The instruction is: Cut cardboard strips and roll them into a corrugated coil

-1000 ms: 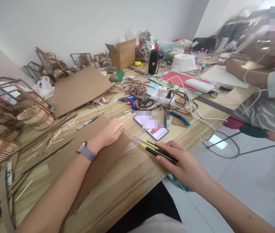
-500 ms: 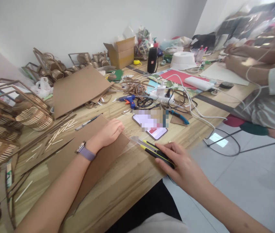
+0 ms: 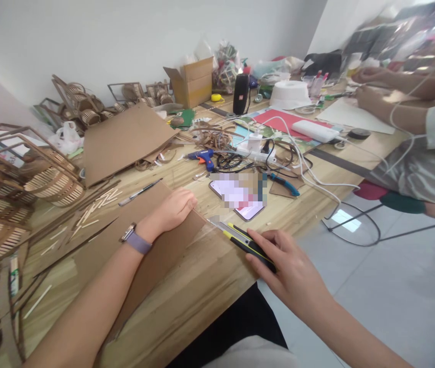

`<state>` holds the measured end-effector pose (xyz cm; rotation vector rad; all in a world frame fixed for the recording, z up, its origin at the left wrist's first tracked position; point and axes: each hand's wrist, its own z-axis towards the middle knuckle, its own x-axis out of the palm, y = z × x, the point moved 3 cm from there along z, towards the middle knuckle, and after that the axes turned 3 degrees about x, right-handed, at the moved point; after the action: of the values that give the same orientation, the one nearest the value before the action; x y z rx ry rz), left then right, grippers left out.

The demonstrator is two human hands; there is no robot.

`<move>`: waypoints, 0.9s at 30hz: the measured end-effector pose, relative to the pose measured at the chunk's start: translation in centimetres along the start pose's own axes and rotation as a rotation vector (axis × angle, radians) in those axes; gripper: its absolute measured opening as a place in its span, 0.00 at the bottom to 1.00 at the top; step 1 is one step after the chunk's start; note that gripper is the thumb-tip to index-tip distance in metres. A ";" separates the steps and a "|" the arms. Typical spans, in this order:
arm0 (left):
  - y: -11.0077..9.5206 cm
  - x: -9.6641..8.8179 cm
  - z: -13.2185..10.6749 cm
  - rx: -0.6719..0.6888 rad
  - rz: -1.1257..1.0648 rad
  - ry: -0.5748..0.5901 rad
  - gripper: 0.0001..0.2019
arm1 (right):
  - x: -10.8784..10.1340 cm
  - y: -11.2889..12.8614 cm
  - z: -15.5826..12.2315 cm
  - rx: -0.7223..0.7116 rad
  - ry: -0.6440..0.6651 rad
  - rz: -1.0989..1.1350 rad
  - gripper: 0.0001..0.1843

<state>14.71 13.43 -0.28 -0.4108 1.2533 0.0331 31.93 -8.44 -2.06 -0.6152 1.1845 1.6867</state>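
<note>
On a brown cardboard sheet (image 3: 125, 271) rests my left hand (image 3: 177, 207), its bent fingers together at the sheet's far edge. The thumb is hidden. My right hand (image 3: 282, 260) is closed around a black-and-yellow utility knife (image 3: 250, 247), with the thumb along one side and fingers on the other. Its blade is out, and the tip points left, close to the right corner of the sheet. Whether the tip touches the cardboard I cannot tell. Just beyond the knife lies a phone (image 3: 250, 208), its lit screen partly blurred.
Beyond the phone are a blue glue gun (image 3: 206, 159), blue-handled pliers (image 3: 284, 184) and a power strip (image 3: 253, 152) with cables. Woven baskets (image 3: 54, 181), thin sticks and a larger cardboard sheet (image 3: 129, 138) occupy the left. A co-worker's hands (image 3: 374, 99) are at the far right.
My right hand and the knife have shifted very slightly, with the knife tilted a little differently. My left hand and the cardboard sheet stay in place.
</note>
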 end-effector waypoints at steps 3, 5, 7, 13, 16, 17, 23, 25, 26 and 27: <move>0.1 0.1 0.0 -0.003 -0.003 0.004 0.22 | 0.0 0.4 -0.3 -0.011 -0.019 0.009 0.20; 0.2 0.1 0.0 -0.007 -0.003 0.007 0.22 | 0.1 0.7 -0.5 -0.005 -0.012 0.038 0.20; 0.2 0.1 0.0 -0.009 -0.002 0.009 0.23 | 0.3 1.1 -0.7 0.003 0.000 0.059 0.19; 0.1 0.0 0.1 -0.013 0.001 0.011 0.23 | 0.2 1.4 -1.1 0.022 -0.008 0.060 0.20; 0.0 0.0 0.2 -0.011 -0.002 0.013 0.24 | 0.3 1.5 -1.1 0.015 -0.014 0.049 0.20; 0.0 0.0 0.2 -0.011 -0.003 0.013 0.24 | 0.4 1.5 -1.1 0.010 -0.007 0.047 0.20; 0.1 -0.1 0.2 -0.012 -0.005 0.014 0.24 | 0.8 1.6 -1.1 -0.006 -0.009 0.025 0.20; 0.1 -0.1 0.2 -0.015 -0.006 0.014 0.24 | 0.7 1.6 -1.1 -0.010 -0.016 0.017 0.20; 0.1 -0.1 0.2 -0.016 -0.008 0.015 0.24 | 0.7 1.6 -1.1 -0.011 -0.020 0.016 0.20; 0.1 -0.1 0.2 -0.018 -0.010 0.015 0.24 | 0.7 1.6 -1.1 -0.011 -0.023 0.017 0.20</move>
<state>14.85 13.60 -0.12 -0.4336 1.2665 0.0335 30.09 -9.21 -2.42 -0.5919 1.1679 1.7117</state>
